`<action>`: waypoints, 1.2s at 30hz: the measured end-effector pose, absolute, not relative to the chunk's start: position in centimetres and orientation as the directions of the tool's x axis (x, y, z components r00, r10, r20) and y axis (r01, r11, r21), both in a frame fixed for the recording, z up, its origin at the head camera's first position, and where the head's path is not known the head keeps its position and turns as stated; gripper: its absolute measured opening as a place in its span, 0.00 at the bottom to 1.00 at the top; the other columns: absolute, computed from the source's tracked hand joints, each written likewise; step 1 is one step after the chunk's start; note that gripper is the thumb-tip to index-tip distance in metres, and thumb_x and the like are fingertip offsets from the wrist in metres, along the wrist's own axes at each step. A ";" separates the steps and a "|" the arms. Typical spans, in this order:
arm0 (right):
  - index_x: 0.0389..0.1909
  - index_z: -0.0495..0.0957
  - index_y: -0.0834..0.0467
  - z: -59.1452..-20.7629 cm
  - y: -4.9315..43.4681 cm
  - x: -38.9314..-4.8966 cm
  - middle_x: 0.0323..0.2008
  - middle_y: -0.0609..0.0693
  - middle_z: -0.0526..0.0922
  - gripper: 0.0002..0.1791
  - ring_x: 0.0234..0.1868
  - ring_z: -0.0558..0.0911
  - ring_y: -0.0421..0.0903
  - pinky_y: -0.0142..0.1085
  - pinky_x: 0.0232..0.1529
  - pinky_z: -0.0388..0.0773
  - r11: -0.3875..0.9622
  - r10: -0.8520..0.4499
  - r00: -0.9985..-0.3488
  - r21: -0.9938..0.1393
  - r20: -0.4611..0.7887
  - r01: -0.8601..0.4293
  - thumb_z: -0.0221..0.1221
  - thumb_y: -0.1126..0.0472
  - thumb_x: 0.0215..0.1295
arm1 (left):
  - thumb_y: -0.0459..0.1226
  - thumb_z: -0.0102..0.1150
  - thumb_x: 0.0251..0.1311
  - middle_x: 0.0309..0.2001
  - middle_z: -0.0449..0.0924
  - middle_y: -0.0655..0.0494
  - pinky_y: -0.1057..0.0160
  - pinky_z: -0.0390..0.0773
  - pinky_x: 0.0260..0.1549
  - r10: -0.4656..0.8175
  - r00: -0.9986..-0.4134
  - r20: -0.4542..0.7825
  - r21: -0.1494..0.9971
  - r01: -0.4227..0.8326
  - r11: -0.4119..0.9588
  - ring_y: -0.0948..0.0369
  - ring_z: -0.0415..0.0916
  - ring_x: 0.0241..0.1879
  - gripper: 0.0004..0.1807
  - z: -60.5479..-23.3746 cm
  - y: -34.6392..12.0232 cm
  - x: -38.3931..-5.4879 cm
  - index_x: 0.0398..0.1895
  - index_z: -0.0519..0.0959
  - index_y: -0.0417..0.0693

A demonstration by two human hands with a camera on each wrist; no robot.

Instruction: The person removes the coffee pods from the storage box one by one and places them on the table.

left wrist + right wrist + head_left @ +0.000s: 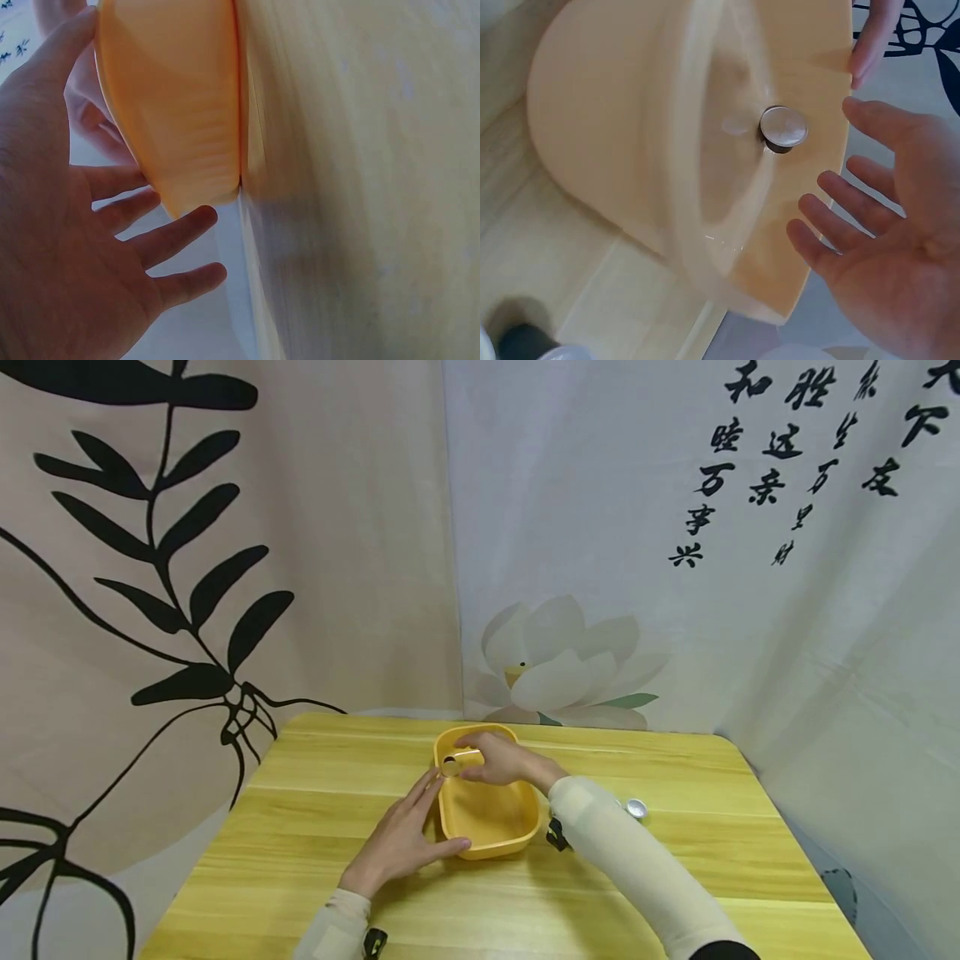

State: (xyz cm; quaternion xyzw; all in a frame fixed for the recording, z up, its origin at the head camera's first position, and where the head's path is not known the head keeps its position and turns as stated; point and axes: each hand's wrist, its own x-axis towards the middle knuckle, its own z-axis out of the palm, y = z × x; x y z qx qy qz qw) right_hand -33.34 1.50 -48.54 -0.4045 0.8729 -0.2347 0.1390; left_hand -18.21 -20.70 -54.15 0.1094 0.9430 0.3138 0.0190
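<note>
A yellow rectangular plastic basin (pixel 487 852) stands upright near the back of the table. Inside it, close to the left wall, is a small round thing with a shiny silver top (pixel 784 126) and a dark side. My right hand (pixel 498 758) reaches into the far part of the basin around that thing; in the right wrist view its fingers look loosely spread, apart from the silver top. Along the basin's left side, my left hand (pixel 405 839) lies with straight, spread fingers, its fingertips at the rim and its thumb at the near corner.
Right of the basin, partly behind the right sleeve, stands a small silver-topped thing (pixel 636 808). A dark cylinder (pixel 529 343) with a pale end shows at the right wrist view's lower left. Printed cloth (pixel 360 527) hangs behind the wood-grain table (pixel 300 777).
</note>
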 end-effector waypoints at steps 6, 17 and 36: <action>0.79 0.76 0.62 -49.6 0.1 -34.3 0.79 0.58 0.81 0.30 0.80 0.79 0.61 0.57 0.83 0.78 0.583 -0.772 -0.627 -0.507 -0.103 -0.635 0.67 0.56 0.83 | 0.75 0.72 0.61 0.96 0.43 0.55 0.22 0.69 0.80 0.210 -0.977 0.027 0.591 0.185 0.785 0.29 0.62 0.85 0.68 -54.2 -20.8 -18.2 0.95 0.53 0.56; 0.76 0.81 0.54 -54.3 -1.7 -37.4 0.74 0.51 0.85 0.27 0.76 0.83 0.55 0.50 0.80 0.81 0.607 -0.777 -0.614 -0.422 -0.138 -0.673 0.68 0.57 0.80 | 0.77 0.71 0.59 0.95 0.46 0.53 0.23 0.71 0.79 0.216 -0.975 0.044 0.589 0.200 0.783 0.29 0.64 0.84 0.70 -54.3 -20.7 -18.4 0.94 0.56 0.48; 0.46 0.92 0.53 -52.3 -1.5 -35.9 0.45 0.47 0.93 0.06 0.43 0.85 0.40 0.34 0.49 0.87 0.570 -0.805 -0.580 -0.425 -0.122 -0.703 0.71 0.66 0.74 | 0.77 0.71 0.60 0.95 0.46 0.53 0.25 0.71 0.80 0.215 -0.975 0.054 0.584 0.205 0.785 0.30 0.64 0.84 0.69 -54.4 -20.7 -18.4 0.94 0.56 0.49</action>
